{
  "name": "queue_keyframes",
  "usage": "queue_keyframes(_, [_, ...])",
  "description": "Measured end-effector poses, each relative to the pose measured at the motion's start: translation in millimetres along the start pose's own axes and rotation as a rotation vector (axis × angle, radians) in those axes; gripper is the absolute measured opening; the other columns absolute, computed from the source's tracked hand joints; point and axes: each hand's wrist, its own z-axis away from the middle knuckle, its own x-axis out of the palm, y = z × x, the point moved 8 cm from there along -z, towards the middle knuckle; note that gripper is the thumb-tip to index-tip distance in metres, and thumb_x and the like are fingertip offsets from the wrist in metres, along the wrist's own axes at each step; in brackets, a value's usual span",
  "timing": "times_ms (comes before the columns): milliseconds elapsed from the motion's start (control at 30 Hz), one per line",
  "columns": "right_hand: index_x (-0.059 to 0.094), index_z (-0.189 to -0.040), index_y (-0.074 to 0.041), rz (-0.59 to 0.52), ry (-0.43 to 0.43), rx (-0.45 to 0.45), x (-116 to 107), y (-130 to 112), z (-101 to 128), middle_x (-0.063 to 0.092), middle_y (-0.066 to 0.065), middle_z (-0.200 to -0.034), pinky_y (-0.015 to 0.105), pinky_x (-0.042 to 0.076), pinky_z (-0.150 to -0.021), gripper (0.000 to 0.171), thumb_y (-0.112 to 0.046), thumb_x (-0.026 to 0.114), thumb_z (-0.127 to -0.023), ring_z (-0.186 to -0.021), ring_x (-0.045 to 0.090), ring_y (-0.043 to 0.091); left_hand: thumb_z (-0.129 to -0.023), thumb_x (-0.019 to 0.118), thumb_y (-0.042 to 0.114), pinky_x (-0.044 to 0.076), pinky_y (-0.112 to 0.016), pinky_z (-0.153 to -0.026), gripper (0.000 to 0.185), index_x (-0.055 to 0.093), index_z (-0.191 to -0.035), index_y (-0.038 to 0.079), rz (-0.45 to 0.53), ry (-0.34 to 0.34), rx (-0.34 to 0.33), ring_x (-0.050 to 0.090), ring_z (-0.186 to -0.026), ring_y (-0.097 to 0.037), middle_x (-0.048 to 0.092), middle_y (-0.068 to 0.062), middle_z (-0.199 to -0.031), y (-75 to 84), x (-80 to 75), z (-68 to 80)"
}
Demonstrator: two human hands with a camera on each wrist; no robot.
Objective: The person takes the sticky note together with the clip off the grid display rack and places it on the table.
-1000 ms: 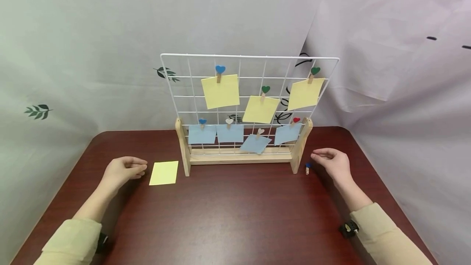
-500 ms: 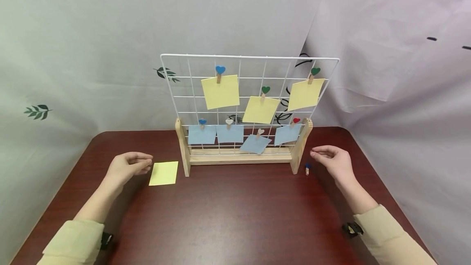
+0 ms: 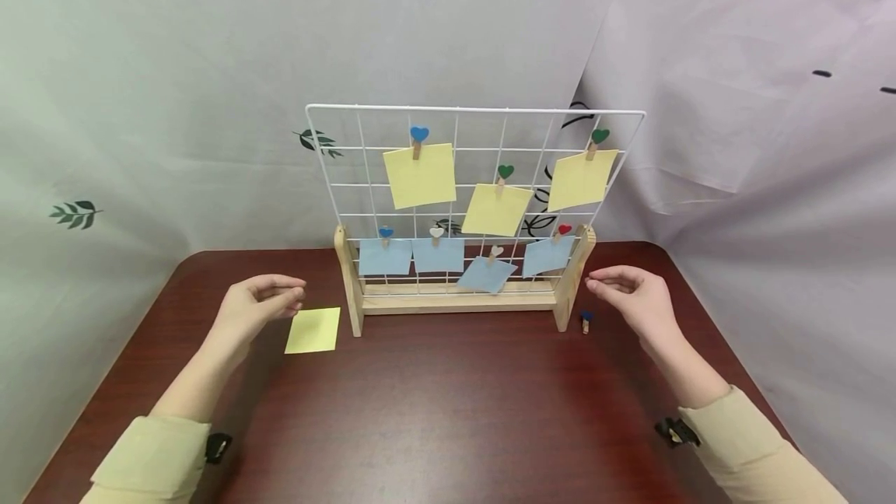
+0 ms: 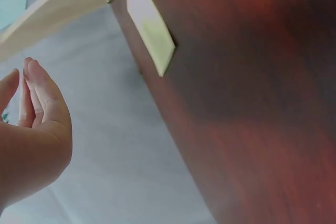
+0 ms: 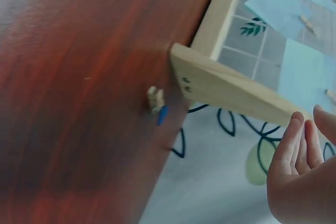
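Note:
My left hand hovers over the table, just left of and above a yellow sticky note. Nothing is between its thumb and fingers, which stand slightly apart in the left wrist view. On the other side, my right hand hangs in the air beside the rack's right foot, empty, its fingers loosely bent. Below it lies a small wooden clothespin with a blue heart. Between the hands stands a white wire grid rack, bearing several yellow and blue notes held by heart clothespins.
The rack's wooden base rests on the dark red table, its right end post close to the clothespin. A pale printed cloth hangs behind the table.
My left hand has moved right and slightly up, towards the rack and over the yellow note's edge. The right hand has risen a little. Note and loose clothespin lie where they were.

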Motion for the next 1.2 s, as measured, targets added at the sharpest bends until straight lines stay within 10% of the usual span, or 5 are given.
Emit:
queue_keyframes(300, [0.075,-0.115,0.010,0.027,-0.008,-0.079,9,-34,-6,0.071,-0.035,-0.083,0.008,0.055,-0.073,0.029,-0.010,0.080,-0.095,-0.080,0.071,-0.013,-0.100,0.070,-0.001,0.065,-0.021,-0.076,0.021,0.080,-0.104,0.017,-0.001,-0.045,0.060,0.076,-0.077,-0.003,0.081,0.012,-0.091,23.0,22.5,-2.3])
queue_keyframes(1200, [0.079,-0.110,0.000,-0.032,-0.125,-0.185,61,-112,-10,0.078,-0.022,-0.093,0.014,0.059,-0.077,0.022,-0.014,0.082,-0.094,-0.083,0.074,-0.004,-0.099,0.073,0.007,0.066,-0.025,-0.082,0.015,0.077,-0.112,0.002,-0.055,-0.079,0.069,0.076,-0.081,-0.004,0.079,0.015,-0.090,76.5,78.5,-15.7])
